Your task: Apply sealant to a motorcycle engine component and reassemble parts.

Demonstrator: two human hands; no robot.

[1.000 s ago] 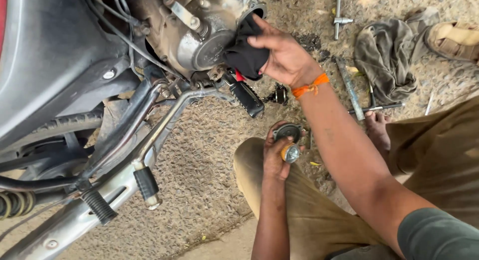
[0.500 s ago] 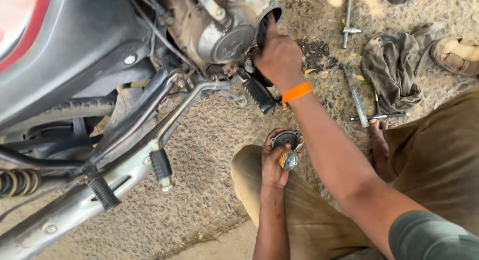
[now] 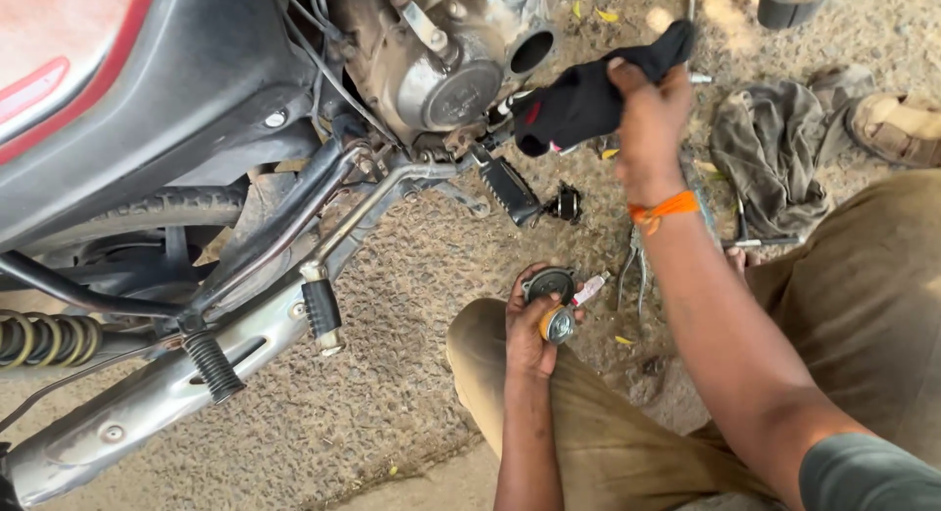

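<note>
Engine (image 3: 431, 50): sitting upper left, its round port (image 3: 531, 52) facing you.
Rag (image 3: 588, 97): your right hand (image 3: 652, 119) is pinching it closed, just right of the port; its long axis is running port-to-hand. It looks soft, light and limp, so bunching it should be helping.
Cap (image 3: 551, 288): your left hand (image 3: 529, 330) is gripping it above your knee, face up; likely stiff and oily, so be holding its rim.

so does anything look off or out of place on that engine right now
Yes: the round hole in the engine casing stands open, uncovered. The right hand holds a black rag beside it; the left hand holds a round metal part.
</note>
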